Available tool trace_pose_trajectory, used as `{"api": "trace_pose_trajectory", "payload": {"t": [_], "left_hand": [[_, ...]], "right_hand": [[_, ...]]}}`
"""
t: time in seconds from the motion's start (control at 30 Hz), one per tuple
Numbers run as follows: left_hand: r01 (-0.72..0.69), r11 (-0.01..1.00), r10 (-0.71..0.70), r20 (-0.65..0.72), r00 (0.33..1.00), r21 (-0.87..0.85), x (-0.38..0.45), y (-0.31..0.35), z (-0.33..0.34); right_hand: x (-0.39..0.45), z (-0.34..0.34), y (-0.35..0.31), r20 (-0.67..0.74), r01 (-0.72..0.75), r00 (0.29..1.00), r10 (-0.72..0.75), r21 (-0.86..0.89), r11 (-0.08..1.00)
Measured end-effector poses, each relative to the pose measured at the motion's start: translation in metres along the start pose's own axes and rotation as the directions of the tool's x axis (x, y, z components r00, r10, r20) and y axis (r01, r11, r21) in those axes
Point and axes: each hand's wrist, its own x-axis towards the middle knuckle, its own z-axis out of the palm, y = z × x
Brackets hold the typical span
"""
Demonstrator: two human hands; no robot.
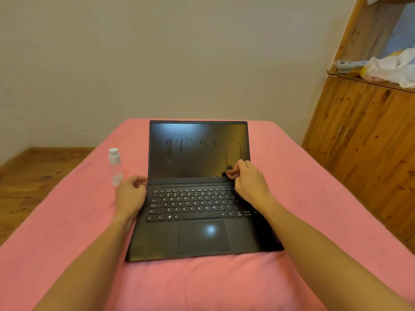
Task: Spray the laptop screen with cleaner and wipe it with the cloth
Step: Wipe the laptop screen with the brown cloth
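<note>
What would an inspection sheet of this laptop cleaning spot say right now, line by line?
Surface: pink towel-like cover spread under everything.
Job's things: black laptop open, screen dark with drips running down its upper half; clear spray bottle upright, left of the laptop; small pinkish cloth against the screen's lower right.
Clutter: nothing seen on the cover.
Hands: left hand at the laptop's left hinge corner, fingers curled; right hand pinches the cloth.
Cables: nothing seen.
Surroundings: plain wall; wooden cabinet at right with plastic bags on its ledge; wood floor at left.
</note>
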Motion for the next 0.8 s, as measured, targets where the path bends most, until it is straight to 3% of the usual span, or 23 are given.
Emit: {"api": "trace_pose_trajectory", "payload": {"t": [0.8], "left_hand": [[0.013, 1.0, -0.013, -0.009, 1.0, 0.002, -0.002, 0.005, -0.001]], "right_hand": [[0.011, 0.021, -0.046, 0.042, -0.023, 0.999, 0.016, 0.172, 0.985]]}}
